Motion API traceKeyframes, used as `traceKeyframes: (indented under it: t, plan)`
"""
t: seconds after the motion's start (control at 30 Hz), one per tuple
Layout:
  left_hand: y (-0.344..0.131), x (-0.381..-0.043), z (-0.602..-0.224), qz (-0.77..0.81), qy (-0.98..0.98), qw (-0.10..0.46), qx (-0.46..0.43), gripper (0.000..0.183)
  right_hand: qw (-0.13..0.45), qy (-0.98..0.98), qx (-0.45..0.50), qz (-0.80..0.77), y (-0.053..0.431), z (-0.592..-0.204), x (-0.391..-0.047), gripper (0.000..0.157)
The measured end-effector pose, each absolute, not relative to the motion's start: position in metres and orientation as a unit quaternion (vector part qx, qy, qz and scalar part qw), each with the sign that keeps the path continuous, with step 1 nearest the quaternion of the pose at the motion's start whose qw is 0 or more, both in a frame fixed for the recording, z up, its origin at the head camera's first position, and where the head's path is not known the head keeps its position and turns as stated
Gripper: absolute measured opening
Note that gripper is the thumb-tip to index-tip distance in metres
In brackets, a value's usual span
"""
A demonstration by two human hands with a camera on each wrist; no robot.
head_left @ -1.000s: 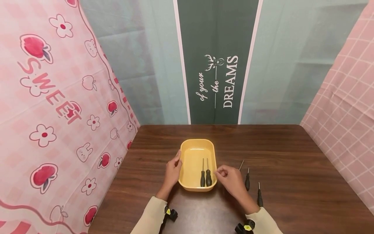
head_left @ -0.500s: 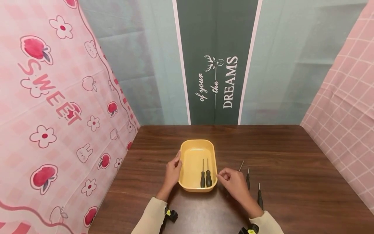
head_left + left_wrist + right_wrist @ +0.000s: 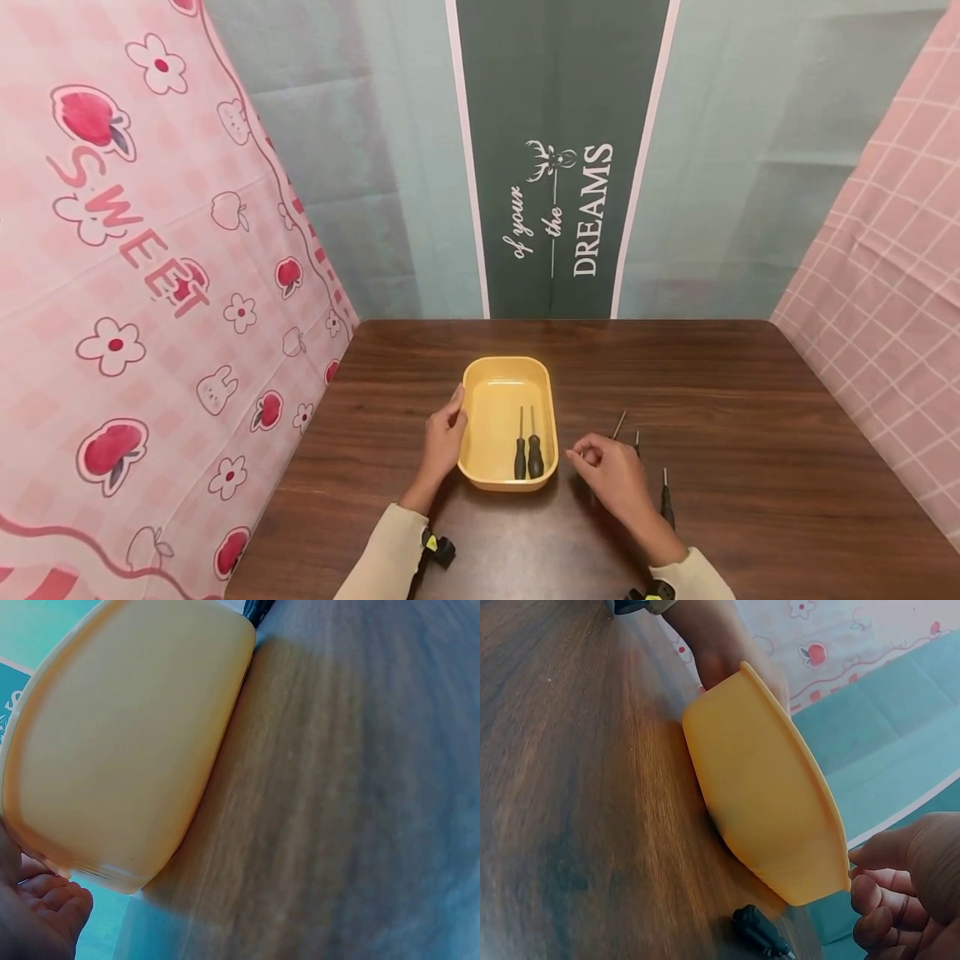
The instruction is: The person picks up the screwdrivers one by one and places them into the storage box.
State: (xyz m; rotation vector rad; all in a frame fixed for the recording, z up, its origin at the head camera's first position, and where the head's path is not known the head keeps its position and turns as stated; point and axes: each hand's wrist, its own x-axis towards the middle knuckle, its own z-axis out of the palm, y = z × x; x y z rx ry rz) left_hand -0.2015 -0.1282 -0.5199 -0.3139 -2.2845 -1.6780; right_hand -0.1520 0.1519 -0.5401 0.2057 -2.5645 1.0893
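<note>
A yellow rectangular tray (image 3: 504,364) lies on the brown wooden table (image 3: 712,375). My left hand (image 3: 445,437) holds its left wall at the rim, with the curled fingers (image 3: 60,894) seen low in the left wrist view. Inside the tray, at the near right, two black-handled screwdrivers (image 3: 536,458) lie side by side, tips pointing away. Just right of the tray, my right hand (image 3: 611,471) hovers with loosely curled fingers (image 3: 881,900) and nothing in them. Beyond it are a screwdriver shaft (image 3: 619,425), another screwdriver tip (image 3: 637,440) and a screwdriver (image 3: 666,500), partly hidden by hand and arm.
A patterned pink curtain (image 3: 172,375) hangs along the left table edge. Behind the table is a green and grey-blue cloth (image 3: 555,100) with lettering. A pink checked cloth (image 3: 900,275) hangs on the right.
My right hand has drawn back from the tray's right rim, to the right and toward me, covering more of the loose screwdrivers. The left hand and the tray stay put.
</note>
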Motion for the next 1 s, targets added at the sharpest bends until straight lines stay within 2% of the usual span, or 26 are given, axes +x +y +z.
traceKeyframes:
  t: [0.5, 1.0]
  plan:
    - [-0.129, -0.205, -0.518, -0.582, -0.795, 0.134, -0.109, 0.04, 0.151, -0.919, 0.033, 0.363, 0.163, -0.54, -0.149, 0.015]
    - [-0.13, -0.21, -0.531, -0.585, -0.794, 0.13, -0.107, 0.04, 0.167, -0.919, 0.04, 0.354, 0.171, -0.54, -0.144, 0.016]
